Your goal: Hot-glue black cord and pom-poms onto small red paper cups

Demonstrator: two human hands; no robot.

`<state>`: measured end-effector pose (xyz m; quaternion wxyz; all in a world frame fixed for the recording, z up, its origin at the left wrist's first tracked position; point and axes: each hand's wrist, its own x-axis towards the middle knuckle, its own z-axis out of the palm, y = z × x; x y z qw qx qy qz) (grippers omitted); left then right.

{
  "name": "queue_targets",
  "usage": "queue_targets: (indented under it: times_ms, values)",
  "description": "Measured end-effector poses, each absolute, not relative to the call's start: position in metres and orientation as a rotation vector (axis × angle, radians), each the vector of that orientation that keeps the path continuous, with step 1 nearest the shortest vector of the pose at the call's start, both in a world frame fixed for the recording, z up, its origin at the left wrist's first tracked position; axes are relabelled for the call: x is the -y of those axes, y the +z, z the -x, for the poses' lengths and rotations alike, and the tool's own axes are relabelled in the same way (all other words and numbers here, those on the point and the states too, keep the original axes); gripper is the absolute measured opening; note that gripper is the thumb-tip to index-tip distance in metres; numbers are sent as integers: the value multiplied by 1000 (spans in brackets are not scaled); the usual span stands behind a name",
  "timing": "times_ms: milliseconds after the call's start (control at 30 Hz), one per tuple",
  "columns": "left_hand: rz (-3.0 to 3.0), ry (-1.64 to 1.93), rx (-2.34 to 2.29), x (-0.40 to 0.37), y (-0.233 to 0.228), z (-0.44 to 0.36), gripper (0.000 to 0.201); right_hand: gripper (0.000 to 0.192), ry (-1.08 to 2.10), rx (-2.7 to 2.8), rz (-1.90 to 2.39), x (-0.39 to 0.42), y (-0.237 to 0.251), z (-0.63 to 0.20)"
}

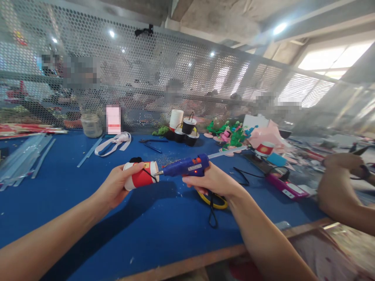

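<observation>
My left hand is wrapped round a red and white paper cup, tilted on its side above the blue table. A black cord runs across the cup near its right end. My right hand grips a blue hot glue gun, with a clear glue stick poking out of its back. The nozzle is at the right end of the cup; whether it touches the cup or cord I cannot tell. Below my right hand lies a yellow-handled pair of scissors, partly hidden, with a black loop beside it.
Glue sticks lie at the left, near a glass jar and white ribbon. Stacked cups and green craft figures stand along the mesh screen. A purple power strip and another person's arm are at the right.
</observation>
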<state>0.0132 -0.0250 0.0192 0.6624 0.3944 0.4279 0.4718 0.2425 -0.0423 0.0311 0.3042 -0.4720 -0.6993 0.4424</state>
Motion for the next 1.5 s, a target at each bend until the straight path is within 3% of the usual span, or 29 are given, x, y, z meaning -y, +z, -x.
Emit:
queue_targets:
  times_ms: [500, 1500]
  values:
    - [-986, 1169, -978, 34, 19, -19, 22, 29, 1148, 1693, 1253, 35, 27, -243]
    - [-900, 1102, -982, 30, 20, -16, 13, 22, 1157, 1864, 1238, 43, 31, -243]
